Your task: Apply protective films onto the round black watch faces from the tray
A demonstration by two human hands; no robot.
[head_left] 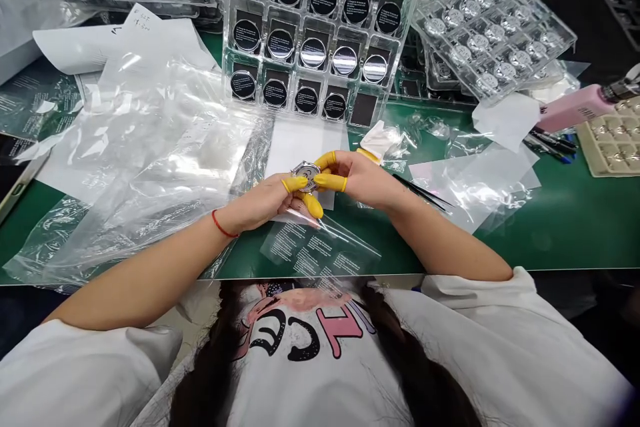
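Note:
Between my two hands, a small round silver metal watch case (305, 176) is pinched in yellow finger cots. My left hand (255, 203) holds its near edge with thumb and finger, and a red string bracelet (221, 224) circles that wrist. From the other side, my right hand (363, 180) grips the case with its own cotted fingertips. Under the hands lie a white paper sheet (300, 153) and a transparent printed film (320, 250). Black tweezers (420, 190) rest just beyond my right hand, not touching it.
A transparent tray of black round discs (310, 40) stands ahead, beside a tray of silver pieces (493, 33). Loose plastic bags (150, 153) cover the left of the green mat (560, 227). A pink tool (575, 107), pens (550, 145) and a beige tray (613, 137) sit right.

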